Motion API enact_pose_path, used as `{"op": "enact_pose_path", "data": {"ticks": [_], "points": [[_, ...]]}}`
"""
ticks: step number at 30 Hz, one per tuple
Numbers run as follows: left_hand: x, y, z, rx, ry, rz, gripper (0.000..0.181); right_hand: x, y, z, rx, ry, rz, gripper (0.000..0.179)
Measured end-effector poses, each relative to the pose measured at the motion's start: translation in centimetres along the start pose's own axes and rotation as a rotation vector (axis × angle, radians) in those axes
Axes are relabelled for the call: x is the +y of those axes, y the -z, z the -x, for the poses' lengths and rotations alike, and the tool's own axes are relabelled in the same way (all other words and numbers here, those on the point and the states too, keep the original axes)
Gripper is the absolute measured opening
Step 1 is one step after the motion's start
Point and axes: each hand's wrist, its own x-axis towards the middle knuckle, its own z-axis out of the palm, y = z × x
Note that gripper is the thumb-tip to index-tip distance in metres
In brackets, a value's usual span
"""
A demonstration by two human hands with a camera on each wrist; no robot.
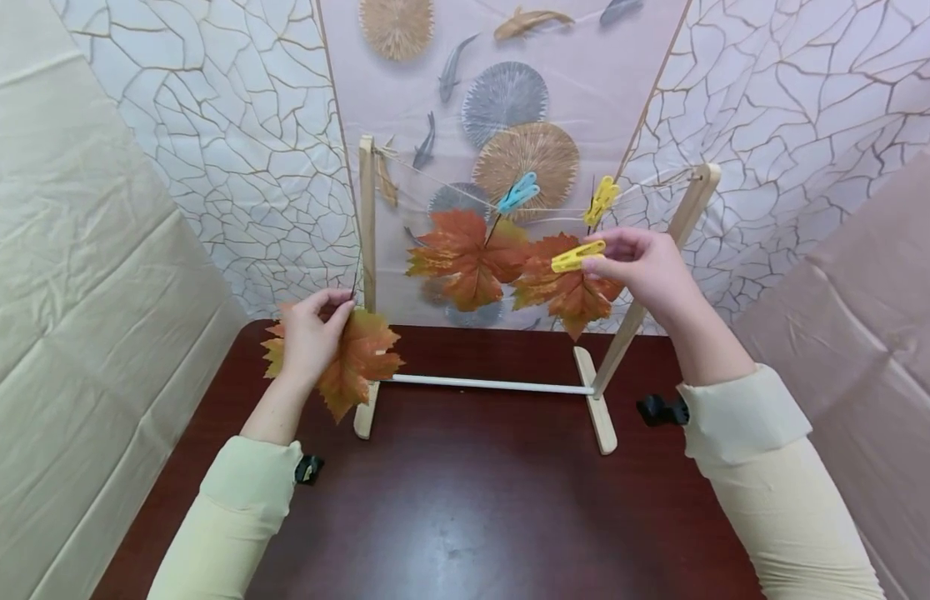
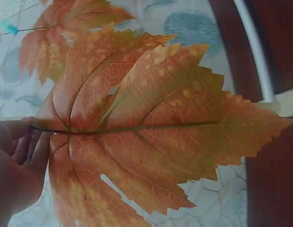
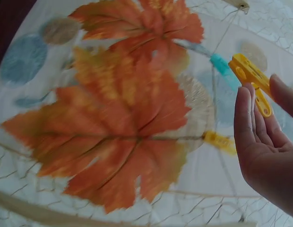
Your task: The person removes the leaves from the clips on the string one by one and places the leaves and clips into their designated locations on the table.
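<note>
My left hand (image 1: 312, 333) pinches the dark stem of an orange artificial maple leaf (image 2: 151, 123), which hangs down beside the rack's left post. Between thumb and fingers, my right hand (image 1: 641, 271) holds a yellow clothespin (image 1: 577, 257) in front of the string. Two similar leaves hang from the string by their stems: the left leaf (image 1: 472, 258) from a blue clothespin (image 1: 518, 192), the right leaf (image 1: 573, 287) from another yellow clothespin (image 1: 602, 201). In the head view, the held clothespin and right hand partly cover the right leaf.
A wooden rack stands on the dark table (image 1: 450, 500), with a left post (image 1: 367, 225), a right post (image 1: 693, 204) and a white bottom bar (image 1: 487, 384). A thin string (image 1: 435, 177) sags between the posts. Patterned cloth (image 1: 210, 125) surrounds the table.
</note>
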Motion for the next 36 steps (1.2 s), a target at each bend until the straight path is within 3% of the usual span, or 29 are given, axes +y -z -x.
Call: {"op": "enact_pose_path", "data": {"ticks": [8, 16, 23, 30, 36], "points": [[-3.0, -0.4, 1.9, -0.105, 0.020, -0.054, 0.015, 4.4, 0.9, 2.2, -0.072, 0.006, 0.015, 0.017], [-5.2, -1.1, 3.6, -0.242, 0.037, -0.093, 0.019, 9.2, 0.3, 4.4, -0.099, -0.005, -0.077, 0.020], [-7.6, -2.0, 5.3, -0.331, 0.008, -0.131, 0.018, 14.9, -0.9, 6.2, -0.139, -0.001, -0.036, 0.025], [-10.0, -3.2, 7.6, -0.467, 0.043, -0.123, 0.018, 20.2, -1.8, 8.0, -0.074, -0.103, 0.143, 0.035], [-11.5, -4.4, 8.9, -0.539, 0.089, -0.079, 0.022, 23.3, -2.7, 9.3, -0.070, -0.255, 0.242, 0.042]]}}
